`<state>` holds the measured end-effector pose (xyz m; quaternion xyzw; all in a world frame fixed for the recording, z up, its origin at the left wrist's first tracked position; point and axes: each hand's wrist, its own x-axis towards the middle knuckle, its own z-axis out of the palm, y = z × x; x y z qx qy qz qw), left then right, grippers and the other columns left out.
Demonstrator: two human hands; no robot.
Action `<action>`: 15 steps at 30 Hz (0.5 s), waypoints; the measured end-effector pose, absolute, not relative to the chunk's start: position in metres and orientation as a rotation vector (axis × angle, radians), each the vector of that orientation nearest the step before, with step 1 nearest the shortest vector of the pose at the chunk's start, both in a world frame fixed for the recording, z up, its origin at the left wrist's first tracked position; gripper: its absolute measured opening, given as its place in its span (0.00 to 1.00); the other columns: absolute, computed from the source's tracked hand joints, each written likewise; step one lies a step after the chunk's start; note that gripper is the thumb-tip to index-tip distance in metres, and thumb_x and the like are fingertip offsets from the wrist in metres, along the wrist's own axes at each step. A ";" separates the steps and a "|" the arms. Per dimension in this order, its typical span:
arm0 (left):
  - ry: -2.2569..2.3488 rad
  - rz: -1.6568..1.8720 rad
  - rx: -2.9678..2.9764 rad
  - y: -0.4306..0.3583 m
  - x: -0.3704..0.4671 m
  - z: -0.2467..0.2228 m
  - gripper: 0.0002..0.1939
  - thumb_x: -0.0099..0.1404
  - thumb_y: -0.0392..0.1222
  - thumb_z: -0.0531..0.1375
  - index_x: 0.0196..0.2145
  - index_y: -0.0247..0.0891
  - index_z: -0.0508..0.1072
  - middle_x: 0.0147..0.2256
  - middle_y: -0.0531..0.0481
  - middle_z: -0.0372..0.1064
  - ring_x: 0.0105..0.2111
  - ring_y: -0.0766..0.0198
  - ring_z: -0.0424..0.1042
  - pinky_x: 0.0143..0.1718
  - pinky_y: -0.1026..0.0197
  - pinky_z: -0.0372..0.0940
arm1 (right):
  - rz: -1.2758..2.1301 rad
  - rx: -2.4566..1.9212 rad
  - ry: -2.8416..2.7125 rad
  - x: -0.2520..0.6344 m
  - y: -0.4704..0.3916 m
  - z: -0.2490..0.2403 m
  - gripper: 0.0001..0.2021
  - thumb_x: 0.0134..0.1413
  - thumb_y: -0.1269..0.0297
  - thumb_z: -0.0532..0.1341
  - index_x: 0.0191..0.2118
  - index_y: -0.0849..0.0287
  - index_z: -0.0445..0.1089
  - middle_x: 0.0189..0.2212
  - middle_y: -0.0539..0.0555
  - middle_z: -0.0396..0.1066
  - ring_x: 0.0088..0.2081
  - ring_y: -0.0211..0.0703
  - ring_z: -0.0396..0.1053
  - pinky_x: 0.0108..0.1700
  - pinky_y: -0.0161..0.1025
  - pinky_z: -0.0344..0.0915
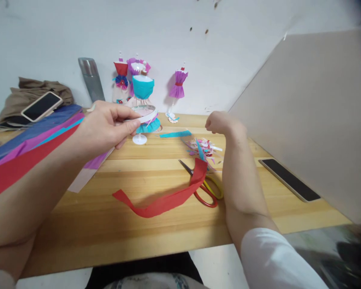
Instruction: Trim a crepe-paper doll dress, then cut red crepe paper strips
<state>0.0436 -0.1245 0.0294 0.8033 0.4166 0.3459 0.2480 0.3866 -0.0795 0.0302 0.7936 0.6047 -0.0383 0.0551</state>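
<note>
My left hand (110, 122) pinches a roll of white tape (149, 117) with green print inside its ring, thumb and fingers closed on the rim. Behind the roll stands a small dress form (143, 87) with a turquoise paper top and skirt on a white round base. My right hand (221, 121) is curled closed above the table, beyond a pile of paper scraps (209, 147); whatever its fingers may hold is hidden. Between my arms lies a red crepe paper strip (165, 201), partly over scissors (209, 194) with red and yellow handles.
More dressed forms (178, 84) stand along the wall. Long coloured paper sheets (33, 154) lie at left, near a phone (42, 106), brown cloth (33, 90) and a grey bottle (91, 78). A turquoise strip (176, 134) lies mid-table. Another phone (290, 179) rests beside the right panel (313, 112).
</note>
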 end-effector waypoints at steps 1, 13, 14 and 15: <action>1.144 0.927 2.179 -0.129 0.046 0.032 0.18 0.73 0.51 0.61 0.46 0.32 0.78 0.19 0.57 0.62 0.19 0.73 0.62 0.25 0.68 0.56 | -0.095 2.360 1.923 0.377 -0.083 0.033 0.14 0.62 0.73 0.61 0.49 0.68 0.81 0.42 0.67 0.83 0.46 0.57 0.80 0.46 0.45 0.71; 1.149 1.020 1.902 -0.154 0.062 0.047 0.06 0.69 0.28 0.63 0.38 0.30 0.81 0.18 0.60 0.64 0.14 0.76 0.59 0.19 0.70 0.55 | -0.710 1.013 2.613 0.214 -0.152 -0.007 0.19 0.64 0.47 0.64 0.43 0.61 0.78 0.38 0.56 0.81 0.34 0.43 0.72 0.33 0.38 0.58; 1.154 1.007 1.901 -0.154 0.062 0.047 0.06 0.69 0.28 0.63 0.37 0.31 0.81 0.17 0.60 0.63 0.14 0.76 0.59 0.18 0.70 0.55 | -0.682 0.980 2.609 0.210 -0.160 -0.008 0.22 0.62 0.42 0.64 0.42 0.60 0.77 0.37 0.56 0.80 0.33 0.44 0.71 0.32 0.39 0.56; 1.163 0.992 1.907 -0.153 0.062 0.048 0.06 0.69 0.28 0.63 0.37 0.31 0.81 0.17 0.60 0.64 0.14 0.75 0.60 0.18 0.69 0.55 | -0.648 0.934 2.614 0.207 -0.168 -0.008 0.25 0.60 0.39 0.65 0.42 0.59 0.77 0.37 0.56 0.80 0.33 0.45 0.71 0.31 0.39 0.54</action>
